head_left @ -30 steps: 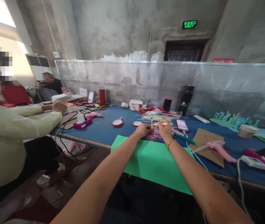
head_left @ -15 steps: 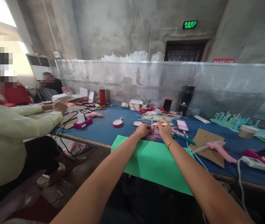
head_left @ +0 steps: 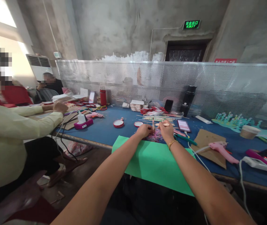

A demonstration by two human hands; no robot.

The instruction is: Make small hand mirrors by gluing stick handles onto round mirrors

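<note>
My left hand (head_left: 144,131) is closed around the lower end of a thin, flat, pinkish-brown stick (head_left: 153,122), which stands upright. Just right of it, my right hand (head_left: 167,131) pinches a pale pen-like tool (head_left: 163,124), lying nearly level with its tip toward the stick. Whether the tip touches the stick I cannot tell. Under both hands lies a tangle of pink and purple thin strands (head_left: 155,136). A green sheet (head_left: 156,162) hangs over the table edge beneath my forearms.
Two round red-rimmed rolls (head_left: 118,123) lie left of my hands. Thin sticks (head_left: 161,119) and a phone (head_left: 183,126) lie beyond. A pink glue gun (head_left: 222,150) rests on cardboard (head_left: 200,142) at right, its cord trailing nearby. A co-worker (head_left: 13,125) sits at left.
The pale tool in my right hand has shifted very slightly. My left hand and the upright stick stay in place.
</note>
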